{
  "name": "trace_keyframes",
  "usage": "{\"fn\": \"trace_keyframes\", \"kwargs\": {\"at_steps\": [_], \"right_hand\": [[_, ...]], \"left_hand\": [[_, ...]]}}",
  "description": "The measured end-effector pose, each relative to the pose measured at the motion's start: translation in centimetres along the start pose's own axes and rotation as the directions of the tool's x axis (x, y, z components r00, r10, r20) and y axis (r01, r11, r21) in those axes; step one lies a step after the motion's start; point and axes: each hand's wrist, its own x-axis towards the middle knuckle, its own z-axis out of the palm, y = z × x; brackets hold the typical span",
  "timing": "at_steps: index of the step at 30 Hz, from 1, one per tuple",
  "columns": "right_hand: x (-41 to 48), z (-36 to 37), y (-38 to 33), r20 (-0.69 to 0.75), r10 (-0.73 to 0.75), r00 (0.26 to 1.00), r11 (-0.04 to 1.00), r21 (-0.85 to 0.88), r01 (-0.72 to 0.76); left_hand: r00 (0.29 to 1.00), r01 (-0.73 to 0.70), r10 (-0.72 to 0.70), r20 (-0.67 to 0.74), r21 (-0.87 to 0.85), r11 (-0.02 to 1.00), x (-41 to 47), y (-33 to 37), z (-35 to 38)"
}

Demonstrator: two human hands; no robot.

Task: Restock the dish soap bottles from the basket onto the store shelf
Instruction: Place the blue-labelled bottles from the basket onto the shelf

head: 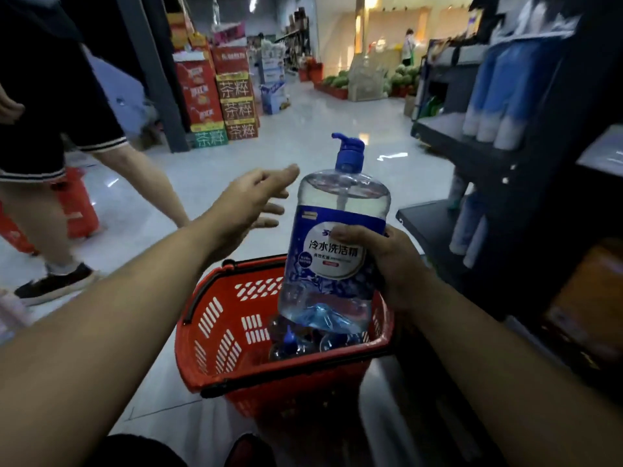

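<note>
A pale glossy shop floor (303, 136) runs down the aisle; stacked red and green cartons (222, 96) stand at its left side, a dark store shelf (505, 156) with blue-and-white bottles lines the right; another person's leg (111, 183) crosses at left. A red plastic basket (215, 335) sits on the floor, more dish soap bottles (296, 345) lying at its far right corner. The right hand (394, 264) is clamped on a pump-top dish soap bottle (333, 237), upright above the basket; the left hand (256, 200) hangs just beside it, fingers spread, touching nothing.
</note>
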Motion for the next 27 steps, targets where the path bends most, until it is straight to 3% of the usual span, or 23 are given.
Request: {"fn": "trace_keyframes", "kwargs": {"at_steps": [3, 10, 13, 17, 23, 27], "right_hand": [[-3.0, -2.8, -2.9, -0.082, -0.012, 0.997, 1.000, -0.009, 0.011], [-14.6, -9.3, -6.5, -0.447, -0.053, 0.893, 0.997, -0.077, 0.021], [-20.4, -12.1, -7.4, -0.522, -0.060, 0.851, 0.993, -0.119, -0.004], [-27.2, -14.8, -7.9, -0.526, -0.080, 0.847, 0.970, -0.236, -0.056], [-33.6, -16.2, -6.8, -0.553, -0.122, 0.824, 0.950, -0.305, -0.064], [-36.4, -16.6, -5.4, -0.605, -0.135, 0.785, 0.960, -0.277, -0.049]], "left_hand": [[0.940, 0.098, -0.047, 0.337, -0.136, 0.986, -1.1, -0.5, 4.1], [0.794, 0.087, 0.080, 0.603, -0.242, 0.966, -5.1, 3.9, 16.1], [0.725, 0.109, 0.105, 0.680, -0.264, 0.958, -7.6, 4.3, 21.3], [0.621, 0.102, 0.172, 0.765, -0.296, 0.950, -11.2, 4.3, 26.0], [0.546, 0.141, 0.220, 0.808, -0.347, 0.927, -15.3, 3.3, 30.1], [0.496, 0.128, 0.192, 0.847, -0.290, 0.948, -17.2, 3.4, 31.8]]}}
